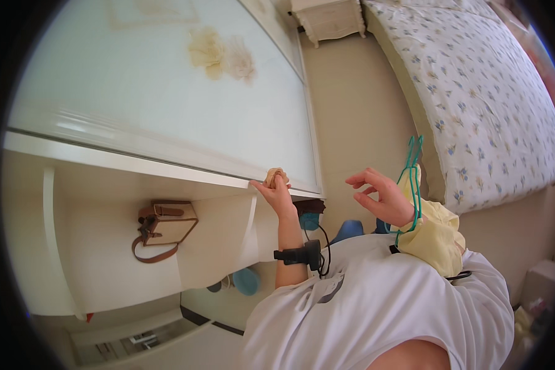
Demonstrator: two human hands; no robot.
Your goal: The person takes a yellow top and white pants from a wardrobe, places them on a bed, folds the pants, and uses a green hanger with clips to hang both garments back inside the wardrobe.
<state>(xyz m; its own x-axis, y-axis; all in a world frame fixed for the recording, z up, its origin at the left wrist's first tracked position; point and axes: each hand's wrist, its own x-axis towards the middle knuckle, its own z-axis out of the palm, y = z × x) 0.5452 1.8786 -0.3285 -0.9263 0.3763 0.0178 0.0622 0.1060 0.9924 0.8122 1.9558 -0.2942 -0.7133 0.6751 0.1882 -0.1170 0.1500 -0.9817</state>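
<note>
My left hand [277,196] is closed round a small beige, bunched-up piece of cloth [274,177], whose exact kind I cannot make out. It is at the front edge of the white cabinet, beside the frosted sliding door [166,92]. My right hand [381,196] is raised over the floor with fingers loosely bent and apart, nothing between them. Teal clothes hangers [416,179] hang round my right wrist, hooks pointing up. A pale yellow garment [436,237] is draped over that forearm. A black strapped device [303,254] sits on my left forearm.
White open shelves [216,240] on the left hold a cream and brown bag [174,223] with a strap. A bed [475,105] with a floral cover stands at the right, and a white nightstand [330,17] at the far end. Beige floor [345,111] lies between bed and cabinet.
</note>
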